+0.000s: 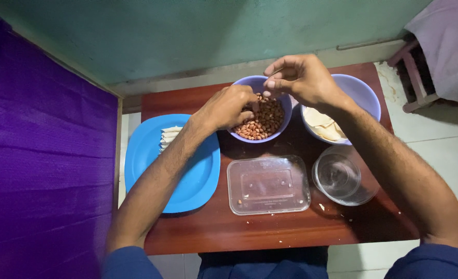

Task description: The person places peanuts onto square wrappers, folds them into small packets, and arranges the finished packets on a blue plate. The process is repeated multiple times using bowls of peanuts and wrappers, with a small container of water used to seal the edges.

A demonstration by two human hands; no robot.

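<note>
A lilac bowl (286,114) full of red-skinned peanuts (262,124) stands at the back middle of a small brown table (270,227). My left hand (229,107) reaches into the bowl from the left, its fingers curled down among the peanuts. My right hand (301,78) hovers just above the bowl's far rim, thumb and fingertips pinched together; what they pinch is too small to make out. Both forearms stretch over the table.
A blue square plate (151,160) with pale folded pieces (169,137) lies at the left. A second lilac bowl (366,95) holding pale chips stands at the right. A clear rectangular tub (268,184) and a clear round bowl (342,175) sit nearer me. A purple cloth (37,155) hangs left.
</note>
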